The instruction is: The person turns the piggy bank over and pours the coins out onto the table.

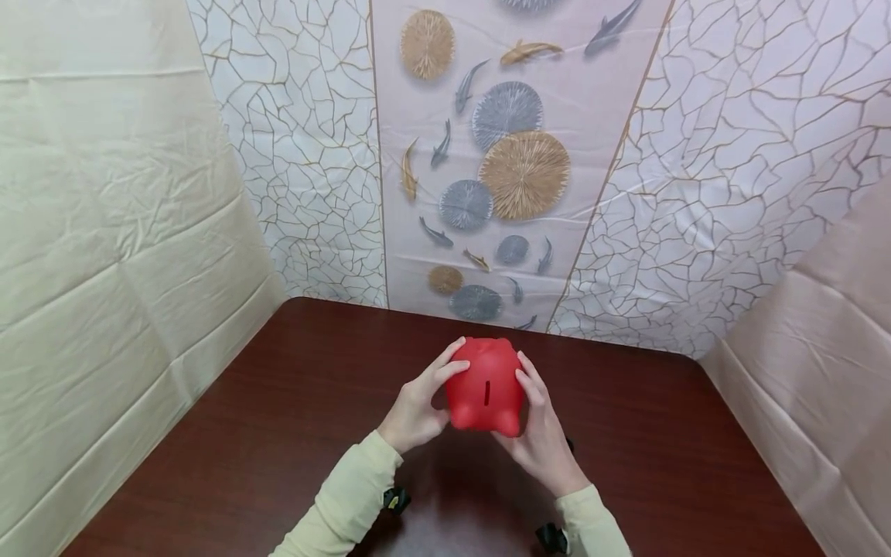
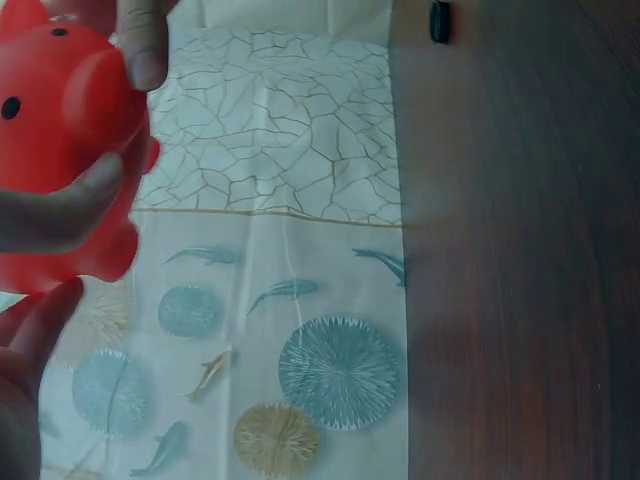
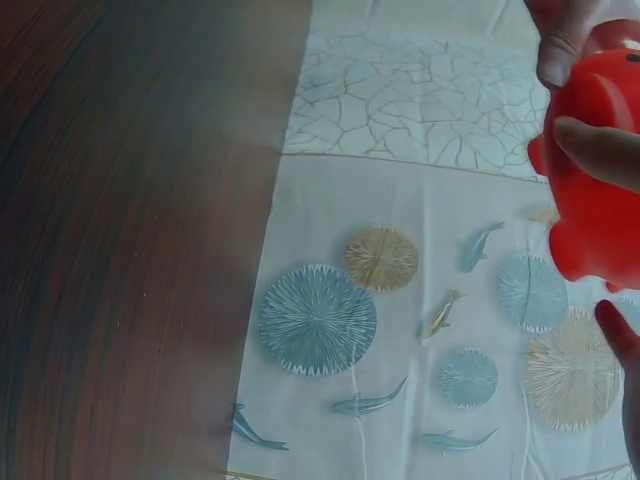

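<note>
A red piggy bank is held up over the dark table, its dark coin slot facing the head camera. On its left side my left hand grips it, fingers high on the body and thumb lower down. My right hand grips the opposite side with bent fingers. Black dot eyes and an ear show on the piggy bank in the left wrist view, where the frame cuts it off. Only part of the piggy bank appears at the right edge of the right wrist view.
The dark brown wooden table spreads beneath both hands. Behind it hangs a patterned cloth with fish and round motifs. Beige cloth closes off the left side, and pale cloth the right. Small black devices sit at the wrists.
</note>
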The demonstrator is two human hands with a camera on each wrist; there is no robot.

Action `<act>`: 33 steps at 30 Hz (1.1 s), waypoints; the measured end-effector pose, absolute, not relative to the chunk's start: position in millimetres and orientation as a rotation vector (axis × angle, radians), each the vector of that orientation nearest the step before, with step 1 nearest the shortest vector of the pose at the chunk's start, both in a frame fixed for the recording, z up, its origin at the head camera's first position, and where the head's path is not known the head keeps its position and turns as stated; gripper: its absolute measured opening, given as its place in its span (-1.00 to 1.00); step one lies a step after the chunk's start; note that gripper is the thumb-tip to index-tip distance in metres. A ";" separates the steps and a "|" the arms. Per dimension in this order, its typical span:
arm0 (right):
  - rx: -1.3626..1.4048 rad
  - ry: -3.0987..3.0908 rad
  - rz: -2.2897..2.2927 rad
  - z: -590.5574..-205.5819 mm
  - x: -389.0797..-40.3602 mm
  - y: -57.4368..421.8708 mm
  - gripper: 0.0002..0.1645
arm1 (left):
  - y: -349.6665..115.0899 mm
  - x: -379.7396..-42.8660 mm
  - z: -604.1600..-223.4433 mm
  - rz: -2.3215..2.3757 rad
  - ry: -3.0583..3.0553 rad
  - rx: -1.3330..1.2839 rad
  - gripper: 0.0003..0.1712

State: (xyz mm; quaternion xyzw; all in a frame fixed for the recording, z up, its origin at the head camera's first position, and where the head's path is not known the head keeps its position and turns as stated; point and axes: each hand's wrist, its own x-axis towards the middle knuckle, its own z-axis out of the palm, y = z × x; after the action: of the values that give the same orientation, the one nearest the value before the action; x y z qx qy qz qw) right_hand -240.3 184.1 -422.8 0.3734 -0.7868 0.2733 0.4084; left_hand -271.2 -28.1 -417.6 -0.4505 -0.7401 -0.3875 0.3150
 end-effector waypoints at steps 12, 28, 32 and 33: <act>1.000 -1.979 0.821 -419.2 -240.4 184.6 -0.08 | -29.9 -268.9 -417.4 -1.097 -2.042 -1.323 0.14; 0.638 -2.408 0.853 -409.1 -222.0 189.1 0.30 | -35.8 -260.6 -420.8 -1.370 -2.333 -0.996 0.16; 0.552 -2.478 0.886 -406.1 -219.6 187.3 0.19 | -34.3 -258.4 -420.6 -1.394 -2.390 -0.900 0.01; 0.527 -2.498 0.899 -405.4 -219.2 186.7 0.15 | -33.7 -258.5 -420.8 -1.391 -2.406 -0.878 -0.03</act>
State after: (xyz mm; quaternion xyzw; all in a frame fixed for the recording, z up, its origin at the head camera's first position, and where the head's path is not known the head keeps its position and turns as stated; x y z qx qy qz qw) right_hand -219.2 186.7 -405.4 0.1900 -0.9012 0.3244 0.2155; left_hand -258.5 -33.7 -420.8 -0.2993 -0.8202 -0.4741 0.1134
